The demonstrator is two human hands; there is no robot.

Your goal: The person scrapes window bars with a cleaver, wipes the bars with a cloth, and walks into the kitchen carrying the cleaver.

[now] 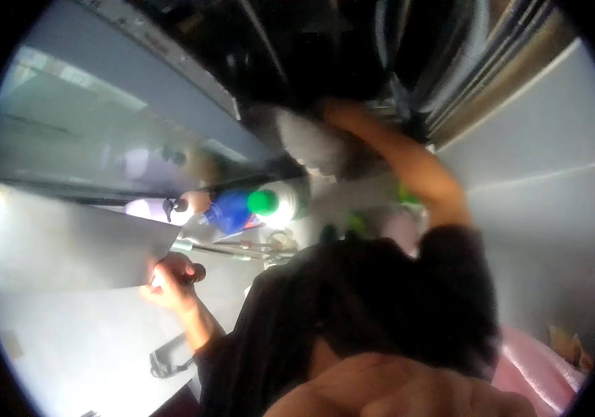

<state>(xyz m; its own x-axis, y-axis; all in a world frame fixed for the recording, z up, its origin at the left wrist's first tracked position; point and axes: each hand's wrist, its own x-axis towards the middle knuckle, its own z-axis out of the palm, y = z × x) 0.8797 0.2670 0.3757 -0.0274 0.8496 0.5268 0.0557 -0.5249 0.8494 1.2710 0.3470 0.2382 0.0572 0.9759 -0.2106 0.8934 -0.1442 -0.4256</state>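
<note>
My left hand [171, 280] is closed around a short dark cylinder that looks like a flashlight [197, 272]. A bright glow falls on the pale panel [82, 243] beside that hand. My right hand [342, 115] reaches up into a dark cavity [311, 55] with hoses. Motion and shadow smear its fingers, so their pose cannot be made out. Below it is a blurred grey-white shape [308, 142] that I cannot identify. Between my arms stand a blue bottle [229, 211], a white bottle with a green cap [280, 203] and a pump bottle [193, 203].
A grey corrugated hose [474, 35] runs along the cavity's right side. Thin pipes or tubes [224, 249] lie below the bottles. A glossy reflective surface [96, 132] fills the upper left. Pink cloth [537, 368] hangs at lower right, and a small grey device [169, 360] is at lower left.
</note>
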